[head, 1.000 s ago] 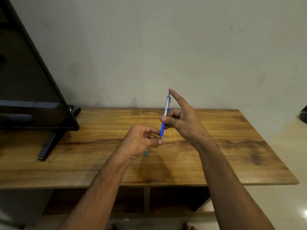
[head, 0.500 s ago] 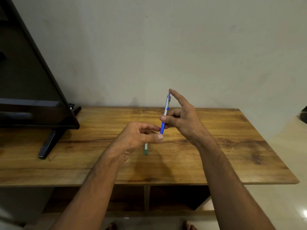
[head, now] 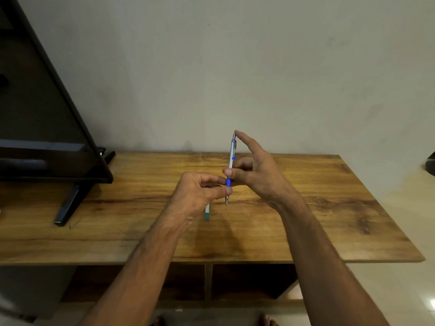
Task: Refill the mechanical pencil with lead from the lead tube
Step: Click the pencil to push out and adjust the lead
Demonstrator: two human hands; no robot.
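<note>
My right hand (head: 255, 171) holds the mechanical pencil (head: 231, 162) nearly upright above the wooden table (head: 306, 220). The pencil has a silver barrel and a blue grip, tip pointing down. My thumb and middle fingers pinch the grip, and my index fingertip rests on the top cap. A thin lead shows below the tip. My left hand (head: 197, 195) sits just left of the pencil's lower end, thumb and forefinger pinched close to the blue grip; whether they hold anything I cannot tell. The lead tube (head: 207, 213), clear with a green end, lies on the table, partly hidden by my left hand.
A black TV screen (head: 47, 142) on a slanted black stand (head: 70, 203) occupies the table's left end. A plain wall rises behind the table. Open shelves (head: 247, 283) lie under the tabletop. A dark object (head: 429, 163) sits at the far right edge.
My left hand has risen a little, uncovering more of the lead tube. The pencil's metal tip and lead now show below my left fingers. My right hand has stayed in place.
</note>
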